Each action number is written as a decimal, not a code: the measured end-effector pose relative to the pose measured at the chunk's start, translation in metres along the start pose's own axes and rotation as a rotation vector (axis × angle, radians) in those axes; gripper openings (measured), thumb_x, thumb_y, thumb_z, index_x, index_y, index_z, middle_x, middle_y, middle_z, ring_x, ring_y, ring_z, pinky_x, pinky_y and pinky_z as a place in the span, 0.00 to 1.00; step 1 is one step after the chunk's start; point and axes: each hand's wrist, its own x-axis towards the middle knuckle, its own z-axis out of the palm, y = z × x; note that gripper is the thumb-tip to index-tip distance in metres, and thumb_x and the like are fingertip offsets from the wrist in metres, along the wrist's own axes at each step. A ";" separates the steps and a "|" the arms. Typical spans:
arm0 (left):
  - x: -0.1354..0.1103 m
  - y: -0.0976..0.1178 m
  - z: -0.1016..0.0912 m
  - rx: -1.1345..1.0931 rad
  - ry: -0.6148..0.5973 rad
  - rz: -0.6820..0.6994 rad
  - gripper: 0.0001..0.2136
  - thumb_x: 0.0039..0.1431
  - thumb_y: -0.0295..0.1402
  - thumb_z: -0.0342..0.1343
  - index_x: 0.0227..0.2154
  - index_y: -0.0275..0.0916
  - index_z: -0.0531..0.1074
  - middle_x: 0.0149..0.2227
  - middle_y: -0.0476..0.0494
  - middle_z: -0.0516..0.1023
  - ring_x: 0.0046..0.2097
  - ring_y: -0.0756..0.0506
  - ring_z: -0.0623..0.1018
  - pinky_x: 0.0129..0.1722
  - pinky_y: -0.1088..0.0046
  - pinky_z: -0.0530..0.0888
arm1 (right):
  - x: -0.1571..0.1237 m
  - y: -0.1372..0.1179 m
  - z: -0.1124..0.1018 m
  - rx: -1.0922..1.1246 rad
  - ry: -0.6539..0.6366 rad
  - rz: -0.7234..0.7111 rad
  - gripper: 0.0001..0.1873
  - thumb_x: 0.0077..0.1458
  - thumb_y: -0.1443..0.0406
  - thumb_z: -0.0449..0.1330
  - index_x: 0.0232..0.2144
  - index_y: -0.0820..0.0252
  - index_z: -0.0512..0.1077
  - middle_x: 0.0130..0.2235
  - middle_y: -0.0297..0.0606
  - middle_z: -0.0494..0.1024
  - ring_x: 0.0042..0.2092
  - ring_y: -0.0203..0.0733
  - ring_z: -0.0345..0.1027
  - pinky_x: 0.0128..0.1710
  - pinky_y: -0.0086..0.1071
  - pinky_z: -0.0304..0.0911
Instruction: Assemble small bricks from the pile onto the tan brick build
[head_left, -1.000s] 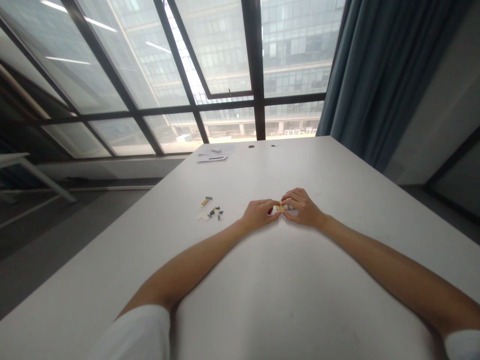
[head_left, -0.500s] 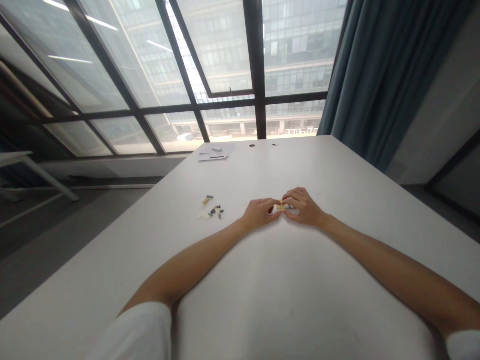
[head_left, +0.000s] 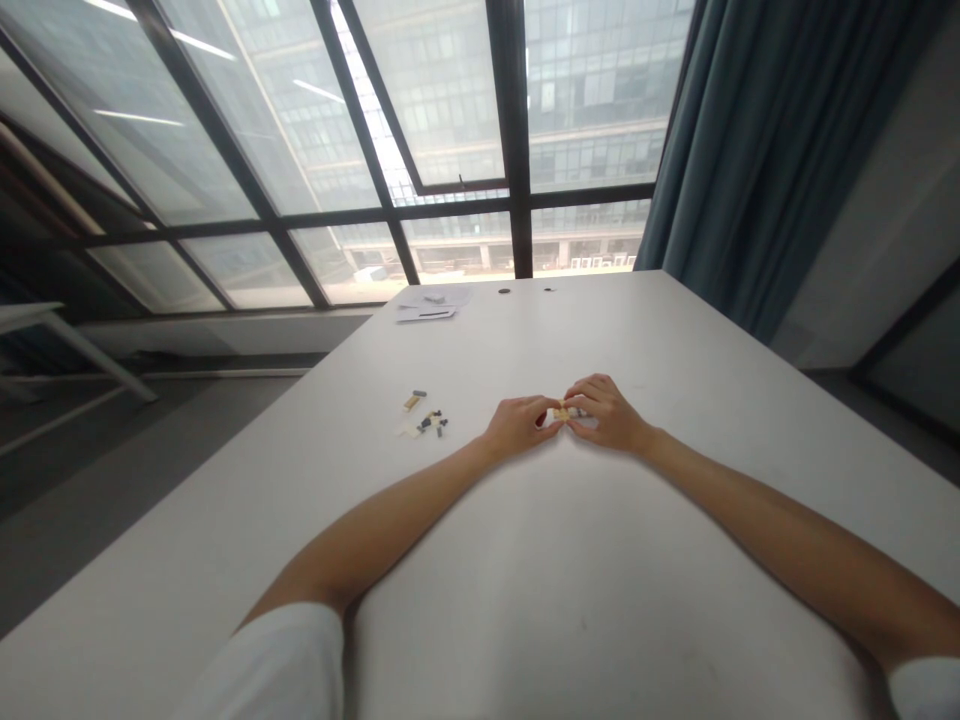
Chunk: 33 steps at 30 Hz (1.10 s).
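Left hand (head_left: 516, 425): fingers pinched yellow block assembly (head_left: 559, 412) | Right hand (head_left: 611, 416): fingers pinched same | Long axis: apparently ran left-right, between hands

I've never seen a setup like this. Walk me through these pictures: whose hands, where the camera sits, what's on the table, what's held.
There is no machine here: these are a person's bare left hand and right hand. The camera is worn on that person's head, looking forward and down. Between them, the fingertips hold a small yellowish object; its exact shape is too small to tell. Left of the hands, loose small pieces, tan, pale and dark grey, lie on the white table. Papers lie near its far left corner.
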 end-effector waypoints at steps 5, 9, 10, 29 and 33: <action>0.000 0.000 0.001 -0.008 0.004 -0.004 0.12 0.63 0.41 0.59 0.44 0.41 0.79 0.27 0.52 0.78 0.26 0.53 0.72 0.30 0.77 0.66 | -0.001 0.001 0.000 -0.007 -0.006 0.002 0.11 0.58 0.65 0.63 0.45 0.54 0.73 0.43 0.40 0.79 0.48 0.48 0.70 0.53 0.48 0.58; 0.000 0.000 0.001 -0.011 0.013 -0.011 0.12 0.62 0.40 0.59 0.43 0.41 0.79 0.27 0.52 0.77 0.26 0.53 0.72 0.30 0.77 0.66 | -0.001 0.001 0.000 -0.011 -0.008 0.007 0.11 0.58 0.65 0.64 0.45 0.54 0.73 0.44 0.40 0.79 0.49 0.48 0.70 0.53 0.48 0.58; 0.000 0.000 0.001 -0.013 0.014 -0.012 0.11 0.62 0.40 0.60 0.43 0.41 0.79 0.27 0.52 0.77 0.26 0.53 0.72 0.30 0.77 0.66 | -0.001 0.001 0.000 -0.013 -0.007 0.008 0.12 0.58 0.65 0.64 0.45 0.54 0.73 0.44 0.40 0.79 0.49 0.49 0.70 0.53 0.48 0.58; 0.000 0.002 0.000 -0.019 0.010 -0.015 0.12 0.62 0.40 0.59 0.44 0.41 0.79 0.26 0.52 0.78 0.26 0.53 0.73 0.30 0.77 0.66 | 0.000 0.000 -0.002 0.007 -0.007 0.023 0.11 0.59 0.65 0.63 0.45 0.53 0.74 0.43 0.40 0.79 0.49 0.48 0.70 0.54 0.48 0.58; 0.000 0.002 -0.001 -0.016 0.002 -0.022 0.12 0.62 0.40 0.59 0.44 0.41 0.79 0.27 0.52 0.77 0.26 0.53 0.73 0.31 0.77 0.67 | 0.000 0.000 -0.001 0.012 -0.011 0.021 0.11 0.59 0.65 0.63 0.45 0.53 0.74 0.43 0.40 0.79 0.49 0.48 0.70 0.53 0.48 0.58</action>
